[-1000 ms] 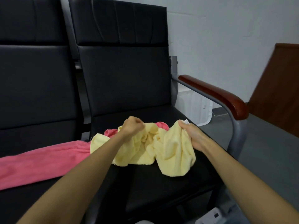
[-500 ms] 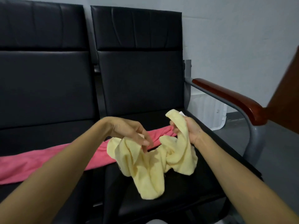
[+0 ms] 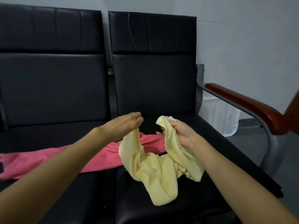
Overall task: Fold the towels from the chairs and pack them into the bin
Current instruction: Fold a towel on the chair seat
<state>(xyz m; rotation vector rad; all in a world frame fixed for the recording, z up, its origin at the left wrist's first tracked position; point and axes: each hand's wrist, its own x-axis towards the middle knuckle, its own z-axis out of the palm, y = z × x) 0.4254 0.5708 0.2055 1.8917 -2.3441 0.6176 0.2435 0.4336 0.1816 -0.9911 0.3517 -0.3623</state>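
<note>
The step in hand looks like opening out the yellow towel to find its corners before a first fold. The left grip pinches one edge in curled fingertips; the right grip is closed round another bunched edge, a white tag showing at the top. The towel sags between them in a crumpled loop over the front half of the right chair seat; whether its low end touches, I cannot tell. A pink towel lies across the left chair seat, its end over the right seat's left edge. Next, I judge, the grips must draw apart to pull one edge taut. The seat's back half is free; the armrest bounds its right edge, with the white bin beyond
</note>
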